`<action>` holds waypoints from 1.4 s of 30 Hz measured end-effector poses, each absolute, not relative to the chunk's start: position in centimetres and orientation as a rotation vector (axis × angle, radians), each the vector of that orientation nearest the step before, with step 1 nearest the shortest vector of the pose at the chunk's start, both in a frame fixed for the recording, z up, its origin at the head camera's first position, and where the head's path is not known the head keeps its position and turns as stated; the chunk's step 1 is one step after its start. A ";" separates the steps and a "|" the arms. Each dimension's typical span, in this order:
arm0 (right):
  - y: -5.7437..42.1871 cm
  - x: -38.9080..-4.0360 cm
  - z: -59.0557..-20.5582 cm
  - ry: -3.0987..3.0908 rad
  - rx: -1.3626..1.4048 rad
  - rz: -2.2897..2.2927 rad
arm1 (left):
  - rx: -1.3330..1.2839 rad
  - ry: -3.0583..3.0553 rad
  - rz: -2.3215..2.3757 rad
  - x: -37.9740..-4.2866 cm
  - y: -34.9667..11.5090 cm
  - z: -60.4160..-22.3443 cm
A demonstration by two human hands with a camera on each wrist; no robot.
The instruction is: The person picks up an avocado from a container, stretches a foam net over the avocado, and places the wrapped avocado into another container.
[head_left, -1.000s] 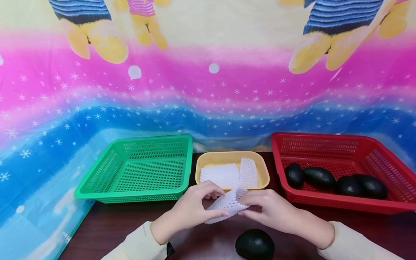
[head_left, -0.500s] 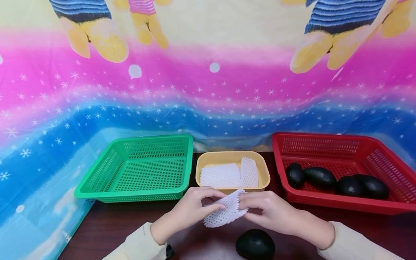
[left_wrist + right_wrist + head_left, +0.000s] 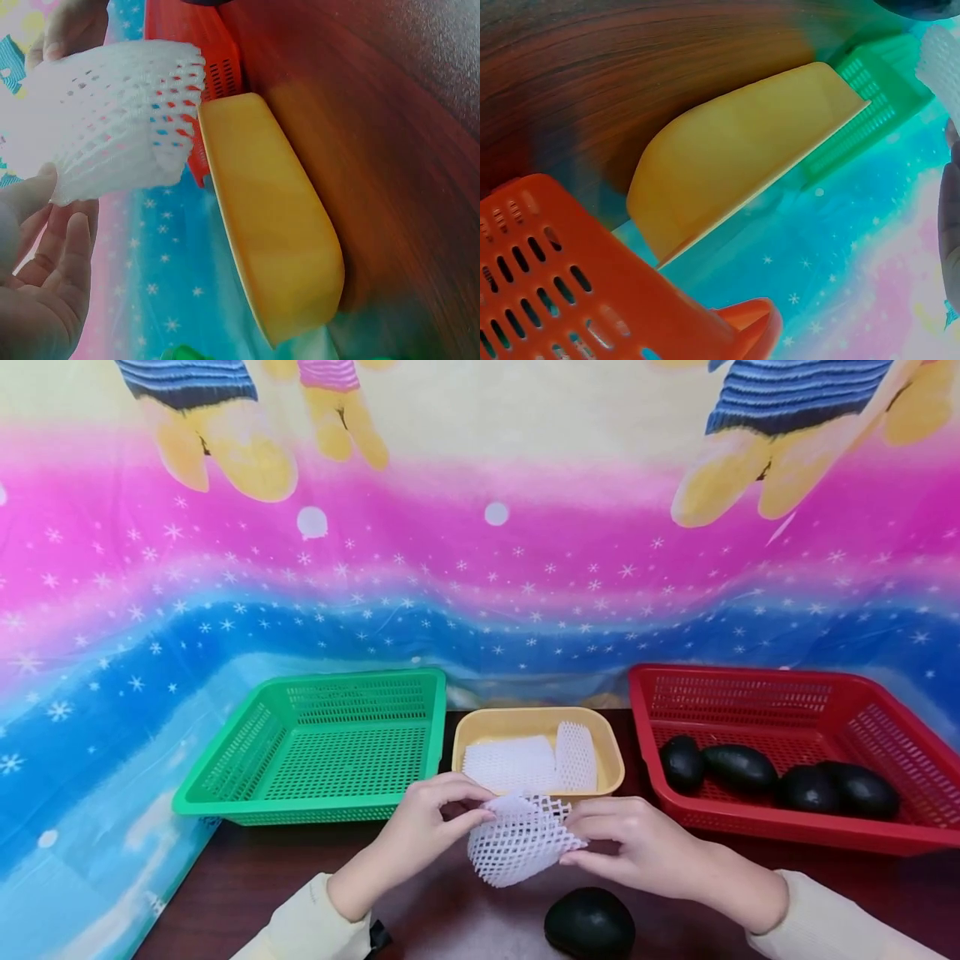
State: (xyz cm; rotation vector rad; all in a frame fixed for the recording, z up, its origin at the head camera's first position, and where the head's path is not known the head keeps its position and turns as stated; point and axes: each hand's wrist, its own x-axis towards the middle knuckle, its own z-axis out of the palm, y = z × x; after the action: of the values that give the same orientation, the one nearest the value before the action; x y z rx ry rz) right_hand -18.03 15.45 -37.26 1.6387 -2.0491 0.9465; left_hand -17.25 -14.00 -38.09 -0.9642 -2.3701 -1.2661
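Between my two hands a white foam mesh sleeve is stretched open above the table. My left hand pinches its left edge between thumb and fingers; in the left wrist view the thumb presses on the net's rim. My right hand grips the right edge, its fingertips partly hidden by the mesh. Below the sleeve, a dark green, nearly black avocado-like fruit lies on the table. Behind the hands, a yellow tub holds more white foam sleeves.
A green basket stands to the left of the tub. On the right, a red basket contains several dark fruits. All stand on a dark brown table before a patterned cloth.
The foam sleeve has turned and been spread wider, its holes now more open. My left hand has shifted slightly left and my right hand slightly right. The fruit on the table stays put.
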 end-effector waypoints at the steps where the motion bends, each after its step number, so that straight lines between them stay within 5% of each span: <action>1: 15.6 -18.0 -37.3 -2.062 1.633 0.944 | -0.962 -2.370 -1.266 -17.3 -14.1 -38.1; 24: 15.9 -18.4 -37.8 -2.114 1.693 0.955 | -1.110 -2.502 -1.353 -17.0 -13.7 -38.1; 42: 15.8 -18.3 -37.6 -2.093 1.593 0.967 | -0.973 -2.453 -1.310 -16.4 -14.9 -38.9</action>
State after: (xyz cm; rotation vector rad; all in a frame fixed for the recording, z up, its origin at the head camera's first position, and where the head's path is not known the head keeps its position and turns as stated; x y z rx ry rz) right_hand -18.31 15.79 -37.61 1.5933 -2.0935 0.9673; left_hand -16.43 -14.88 -38.93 -0.9732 -2.4529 -1.3098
